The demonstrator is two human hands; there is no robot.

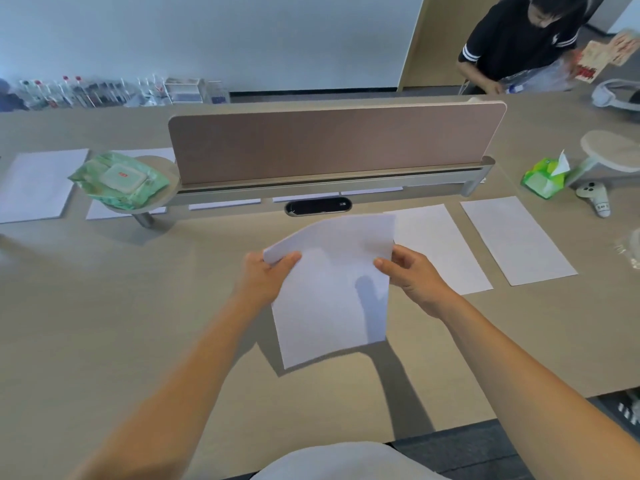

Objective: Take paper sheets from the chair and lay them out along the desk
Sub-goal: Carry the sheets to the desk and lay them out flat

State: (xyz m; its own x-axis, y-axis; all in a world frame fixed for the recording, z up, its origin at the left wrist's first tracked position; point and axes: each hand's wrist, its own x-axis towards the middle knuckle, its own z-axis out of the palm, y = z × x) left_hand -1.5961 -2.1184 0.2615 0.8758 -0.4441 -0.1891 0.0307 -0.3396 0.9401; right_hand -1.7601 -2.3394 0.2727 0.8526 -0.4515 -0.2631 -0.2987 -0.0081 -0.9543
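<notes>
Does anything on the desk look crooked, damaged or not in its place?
Nothing looks damaged. The sheet held by the left hand and right hand bows upward, not yet flat on the desk. The green tissue pack is crumpled, one tissue sticking up.

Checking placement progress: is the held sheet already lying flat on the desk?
No, the left hand and right hand pinch the sheet, bowed, above the desk.

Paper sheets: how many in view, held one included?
8. One sheet held between left hand and right hand; two right of it; two far left, one partly under the wipes tray; three slivers beneath the divider. Others may be hidden.
</notes>
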